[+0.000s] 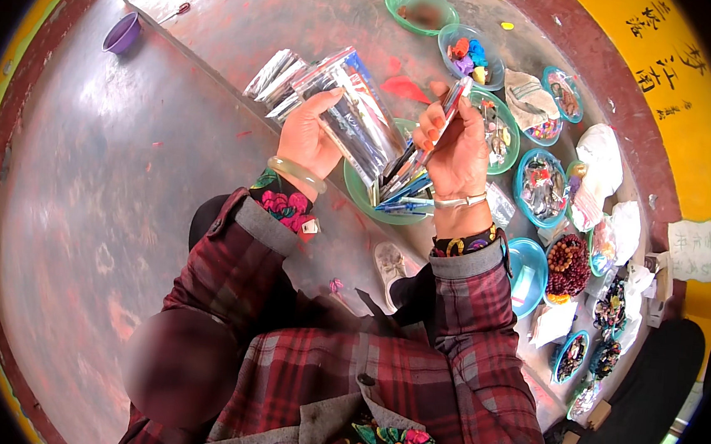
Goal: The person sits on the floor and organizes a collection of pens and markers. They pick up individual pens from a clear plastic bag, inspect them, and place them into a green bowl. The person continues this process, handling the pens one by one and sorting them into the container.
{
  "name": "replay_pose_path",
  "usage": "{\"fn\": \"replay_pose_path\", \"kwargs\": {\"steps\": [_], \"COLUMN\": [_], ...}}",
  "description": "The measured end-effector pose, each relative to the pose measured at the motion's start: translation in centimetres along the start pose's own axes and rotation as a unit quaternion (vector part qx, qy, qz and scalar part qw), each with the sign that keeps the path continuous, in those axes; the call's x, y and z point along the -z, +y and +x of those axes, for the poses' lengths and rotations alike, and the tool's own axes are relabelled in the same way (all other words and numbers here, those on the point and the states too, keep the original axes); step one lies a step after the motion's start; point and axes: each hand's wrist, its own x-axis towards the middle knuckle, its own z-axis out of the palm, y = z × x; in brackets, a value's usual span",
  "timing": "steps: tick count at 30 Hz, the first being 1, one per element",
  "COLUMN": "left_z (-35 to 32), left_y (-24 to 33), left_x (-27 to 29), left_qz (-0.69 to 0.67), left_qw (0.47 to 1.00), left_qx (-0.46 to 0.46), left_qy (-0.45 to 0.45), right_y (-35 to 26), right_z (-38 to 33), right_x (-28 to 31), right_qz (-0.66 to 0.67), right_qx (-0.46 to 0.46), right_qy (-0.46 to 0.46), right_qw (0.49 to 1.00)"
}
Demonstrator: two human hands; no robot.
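Note:
My left hand (305, 139) grips a clear plastic pack (356, 113) filled with dark pens, thumb laid across its near face. The pack is tilted above a green basin (355, 190). Fingers of my right hand (460, 151) are closed round a few pens (450, 108), held upright just right of the pack. Loose pens (411, 200), many of them blue, lie in the basin under both hands. Beyond my left hand, more shiny packs (273, 78) lie in a pile; their contents are hard to make out.
Several basins of small goods stand along the right, including one of colourful bundles (471, 57) and one of dark red beads (567, 268). White bags (601, 162) sit by the wall. A purple basin (122, 32) is far left. My shoe (389, 266) is near the green basin.

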Motion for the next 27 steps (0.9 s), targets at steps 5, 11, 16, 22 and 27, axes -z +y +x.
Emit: {"fn": "replay_pose_path", "kwargs": {"steps": [5,11,16,22,27], "left_z": [0.1,0.0,0.1,0.2,0.0], "left_y": [0.0,0.0,0.0,-0.7,-1.1], "left_x": [0.5,0.5,0.5,0.7,0.2], "left_qz": [-0.015,-0.021,-0.014,-0.010,0.001], "left_qw": [1.000,1.000,0.999,1.000,1.000], "left_qx": [0.004,0.011,0.011,0.011,0.022], "left_qy": [-0.020,-0.020,-0.027,-0.011,-0.020], "right_y": [0.0,0.0,-0.1,0.2,0.6], "right_z": [0.0,-0.1,0.1,0.0,0.1], "right_x": [-0.2,-0.2,0.2,-0.3,-0.9], "right_qz": [0.040,0.059,0.071,0.095,0.042], "right_qx": [0.006,0.007,0.018,0.012,0.026], "right_qy": [-0.028,-0.028,-0.015,-0.020,0.016], "right_qw": [0.999,0.998,0.997,0.995,0.999]}}
